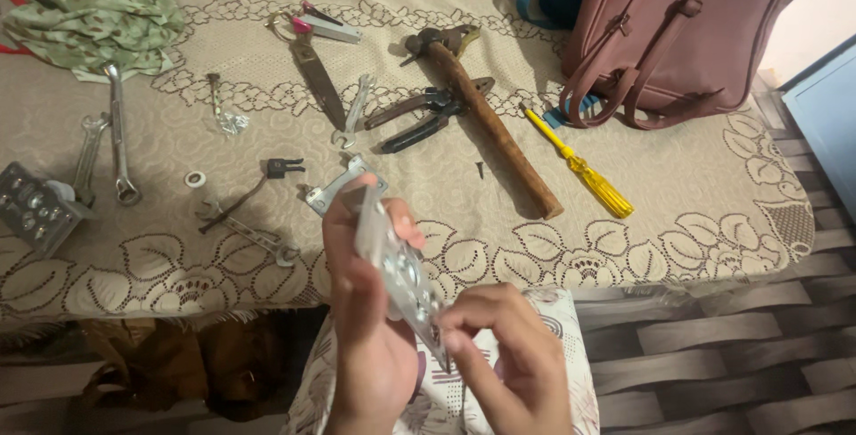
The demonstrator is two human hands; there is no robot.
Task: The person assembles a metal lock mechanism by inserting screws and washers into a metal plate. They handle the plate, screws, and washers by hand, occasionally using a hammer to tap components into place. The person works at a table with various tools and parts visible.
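**Metal plate held in both hands**

Silver-grey metal plate (397, 266): flat, elongated, with a round fitting near its middle. It is held tilted, edge-on to the camera, above the lap and just in front of the surface (678, 212).

Left hand (366, 310): upright, fingers closed around the plate's upper and middle part, thumb on the near face.

Right hand (508, 355): fingers curled, fingertips pinching the plate's lower end.

Hammer (490, 123), pliers (428, 114) and screwdriver (580, 166) lie on the surface beyond.
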